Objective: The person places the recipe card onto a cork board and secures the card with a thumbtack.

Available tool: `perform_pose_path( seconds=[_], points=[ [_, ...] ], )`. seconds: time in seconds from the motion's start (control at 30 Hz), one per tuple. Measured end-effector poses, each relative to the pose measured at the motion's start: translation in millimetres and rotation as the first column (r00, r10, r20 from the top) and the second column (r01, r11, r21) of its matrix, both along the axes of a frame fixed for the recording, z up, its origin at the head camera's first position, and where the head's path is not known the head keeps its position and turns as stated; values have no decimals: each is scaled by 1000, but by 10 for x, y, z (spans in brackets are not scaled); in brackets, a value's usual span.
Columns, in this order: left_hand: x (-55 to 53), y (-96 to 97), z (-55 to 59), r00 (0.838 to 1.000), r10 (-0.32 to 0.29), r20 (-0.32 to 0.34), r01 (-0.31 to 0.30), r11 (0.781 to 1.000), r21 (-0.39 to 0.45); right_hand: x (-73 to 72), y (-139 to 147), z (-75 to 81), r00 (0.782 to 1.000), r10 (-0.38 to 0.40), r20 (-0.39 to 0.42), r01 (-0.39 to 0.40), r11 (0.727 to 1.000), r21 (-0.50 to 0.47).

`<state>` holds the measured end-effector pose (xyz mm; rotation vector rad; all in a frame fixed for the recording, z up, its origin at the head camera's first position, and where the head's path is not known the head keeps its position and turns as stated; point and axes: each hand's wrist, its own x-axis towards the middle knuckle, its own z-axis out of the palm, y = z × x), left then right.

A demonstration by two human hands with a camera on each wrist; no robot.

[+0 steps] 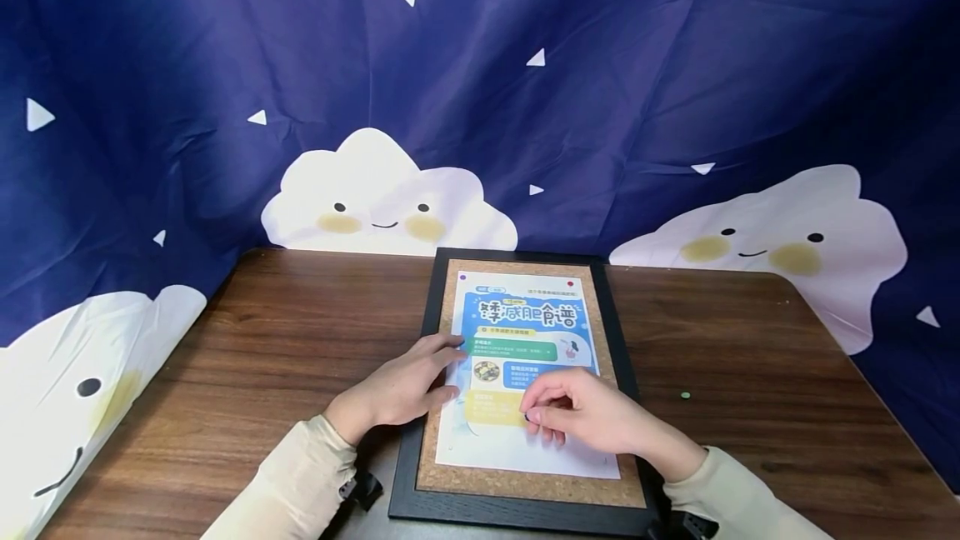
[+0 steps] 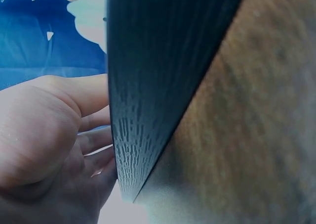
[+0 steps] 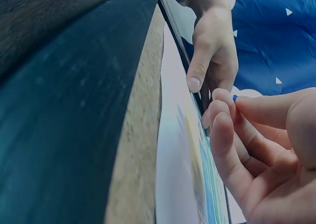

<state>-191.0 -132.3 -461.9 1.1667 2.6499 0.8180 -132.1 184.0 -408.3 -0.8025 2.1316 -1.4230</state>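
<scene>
A printed sheet (image 1: 536, 454) with a blue heading and colored text boxes lies on a cork board (image 1: 517, 487) in a black frame (image 1: 517, 514). A purple pin (image 1: 462, 277) sits at the sheet's top left corner, a red pin (image 1: 570, 283) at its top right. My left hand (image 1: 401, 384) rests over the frame's left side, extended fingertips on the sheet's left edge. Above the sheet's lower half, my right hand (image 1: 592, 411) pinches a small blue pin (image 3: 234, 98) between thumb and forefinger; the pin's head shows in the right wrist view, its rest hidden by the fingers.
A small green pin (image 1: 686, 395) lies on the brown wooden table (image 1: 750, 340), right of the frame. Behind the table hangs a dark blue cloth (image 1: 480, 90) with smiling clouds and white triangles.
</scene>
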Motion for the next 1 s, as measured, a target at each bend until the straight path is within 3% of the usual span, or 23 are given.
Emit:
perform_pose_path(
  seconds=[0.03,0.07,0.2,0.37,0.67,0.7,0.9,0.93,1.0],
  points=[
    [-6,-7,-23,1000,-7,-16,7,1000,-5,0,-8,-3,1000,2,0,-2,1000,2],
    [23,2,41,1000,-7,4,7,1000,4,-1,-18,-5,1000,2,0,-2,1000,4],
    [56,3,107,1000,-18,-22,17,1000,-6,-1,-67,-4,1000,7,2,-7,1000,12],
    [137,62,302,999,33,41,-31,998,-57,-5,-154,-3,1000,22,-2,-22,1000,11],
    [160,86,342,998,44,42,-40,996,-82,-9,-298,1,998,63,14,-63,998,23],
    [122,69,256,999,38,29,-36,996,-76,-8,-309,2,998,63,18,-64,998,29],
    [112,53,232,999,39,30,-37,997,-62,-4,-383,-4,997,64,33,-66,996,56],
    [151,68,317,998,42,41,-40,997,-67,-2,-397,-7,997,66,36,-68,996,57],
    [158,76,329,998,47,40,-43,996,-77,4,-424,-10,997,70,44,-73,996,60]
  ],
)
